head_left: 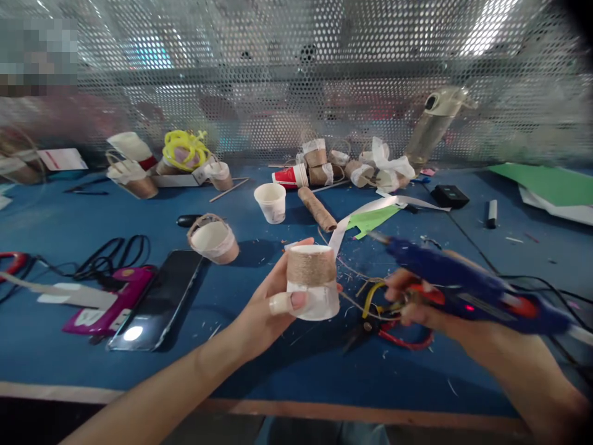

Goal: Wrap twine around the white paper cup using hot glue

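Observation:
My left hand (273, 303) is closed round a white paper cup (312, 283) held upside down, with brown twine wound round its upper half. A loose strand of twine trails from the cup towards the right. My right hand (412, 303) grips a blue hot glue gun (467, 284) by its handle, with a finger on the red trigger. The gun's nozzle points left and stands a short way to the right of the cup, not touching it. A red light glows on the gun's body.
On the blue table (296, 377) lie scissors with red and yellow handles (389, 324), a phone (157, 300), a pink case (111, 303), black cables, a twine roll (317, 209), several decorated cups, green paper (370, 219) and a bottle (433, 123). A perforated metal screen stands behind.

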Available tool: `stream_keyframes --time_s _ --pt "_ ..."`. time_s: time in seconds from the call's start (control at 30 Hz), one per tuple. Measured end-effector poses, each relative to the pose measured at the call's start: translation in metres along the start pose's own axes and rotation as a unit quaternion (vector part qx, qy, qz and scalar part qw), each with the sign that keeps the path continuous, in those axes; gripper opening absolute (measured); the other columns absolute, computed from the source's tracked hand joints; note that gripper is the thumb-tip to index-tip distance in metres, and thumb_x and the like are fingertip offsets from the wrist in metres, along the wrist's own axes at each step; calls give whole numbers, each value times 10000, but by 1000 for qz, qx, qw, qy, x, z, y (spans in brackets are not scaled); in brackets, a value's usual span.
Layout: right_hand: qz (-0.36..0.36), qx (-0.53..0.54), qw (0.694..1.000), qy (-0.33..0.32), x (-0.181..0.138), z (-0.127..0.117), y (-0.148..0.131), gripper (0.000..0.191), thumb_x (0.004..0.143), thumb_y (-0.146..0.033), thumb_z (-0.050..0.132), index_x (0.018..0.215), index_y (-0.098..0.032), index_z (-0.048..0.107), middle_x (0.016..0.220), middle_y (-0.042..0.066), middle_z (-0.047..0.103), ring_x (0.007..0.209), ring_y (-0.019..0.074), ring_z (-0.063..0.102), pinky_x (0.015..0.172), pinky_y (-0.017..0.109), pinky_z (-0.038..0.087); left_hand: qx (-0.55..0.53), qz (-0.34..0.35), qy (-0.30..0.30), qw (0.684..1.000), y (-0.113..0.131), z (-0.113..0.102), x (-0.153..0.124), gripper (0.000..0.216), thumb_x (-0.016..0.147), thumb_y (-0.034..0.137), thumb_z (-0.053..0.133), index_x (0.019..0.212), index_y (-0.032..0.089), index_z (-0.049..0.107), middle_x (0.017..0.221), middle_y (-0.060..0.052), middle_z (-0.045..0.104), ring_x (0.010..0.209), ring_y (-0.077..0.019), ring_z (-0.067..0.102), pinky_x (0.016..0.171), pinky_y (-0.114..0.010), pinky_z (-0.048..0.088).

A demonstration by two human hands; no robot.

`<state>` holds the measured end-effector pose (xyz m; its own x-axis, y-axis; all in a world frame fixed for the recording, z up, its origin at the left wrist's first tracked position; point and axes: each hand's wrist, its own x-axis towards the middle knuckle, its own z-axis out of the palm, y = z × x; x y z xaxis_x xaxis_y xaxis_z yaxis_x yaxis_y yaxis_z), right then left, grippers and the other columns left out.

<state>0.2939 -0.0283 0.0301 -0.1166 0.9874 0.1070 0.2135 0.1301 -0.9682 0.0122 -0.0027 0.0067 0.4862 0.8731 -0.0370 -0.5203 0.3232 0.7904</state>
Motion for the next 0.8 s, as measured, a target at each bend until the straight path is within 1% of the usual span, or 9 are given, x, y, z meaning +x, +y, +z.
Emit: stream_keyframes --time_s 0.07,0.17,0.23,0.3,0.4,0.47,0.57,0.7,0.8 --pt "70 20 997 -24 6 8 -4 406 748 -408 916 1099 -282 757 1059 47 795 655 168 701 598 304 642 -7 1 13 1000 2 2 -1 721 788 298 803 1462 325 546 1294 -78 724 1087 -295 731 952 -412 538" --pt "97 24 995 21 10 13 -9 366 786 -456 876 1083 -281 753 988 31 782 667 178 704 659 333 650 1 3 16 1000 3 2 -2 719 788 325 814 1460 328 557 1309 -75 717 1085 -299 728 960 -422 535" --pt "45 -20 996 69 10 14 -10 249 838 -436 833 1019 -296 735 865 9 735 654 181 683 631 325 612 15 -1 12 1000 1 -1 -2 743 785 328 829 1472 346 544 1313 -75 712 1086 -305 727 958 -431 539" --pt "-48 -88 991 90 8 13 -10 125 879 -362 797 914 -294 698 791 -4 668 613 164 621 589 315 538 29 -5 6 1000 -1 -5 -2 743 787 311 837 1468 368 545 1316 -70 709 1083 -301 731 948 -423 547" --pt "-153 -124 980 30 4 13 -6 188 888 -227 753 791 -267 597 740 -16 596 588 145 546 563 307 452 44 -8 -6 999 -2 -7 -1 714 784 298 847 1439 382 576 1325 -56 704 1059 -268 737 931 -378 551" --pt "-177 -113 977 -27 3 14 -2 228 872 -179 730 765 -257 544 714 -20 565 595 147 538 553 303 426 54 1 1 999 -1 -6 -1 726 774 308 859 1439 380 578 1335 -53 701 1074 -264 727 937 -364 545" --pt "-190 -110 974 -61 2 16 4 237 848 -171 719 770 -254 512 722 -16 553 604 153 519 555 312 389 76 10 28 997 2 -4 -2 788 749 346 881 1466 366 554 1413 -70 663 1189 -302 670 959 -369 533" --pt "-188 -121 972 -77 2 15 8 251 840 -169 711 780 -256 483 730 -17 526 613 156 493 563 319 359 107 20 41 993 2 -3 -3 844 733 388 890 1494 363 525 1481 -83 613 1267 -330 608 960 -375 523" --pt "-199 -145 966 -73 2 15 8 278 829 -145 708 778 -254 457 730 -25 490 615 147 466 565 311 335 129 33 40 990 0 -4 -5 822 768 391 868 1507 374 508 1453 -78 624 1214 -307 631 973 -385 513"
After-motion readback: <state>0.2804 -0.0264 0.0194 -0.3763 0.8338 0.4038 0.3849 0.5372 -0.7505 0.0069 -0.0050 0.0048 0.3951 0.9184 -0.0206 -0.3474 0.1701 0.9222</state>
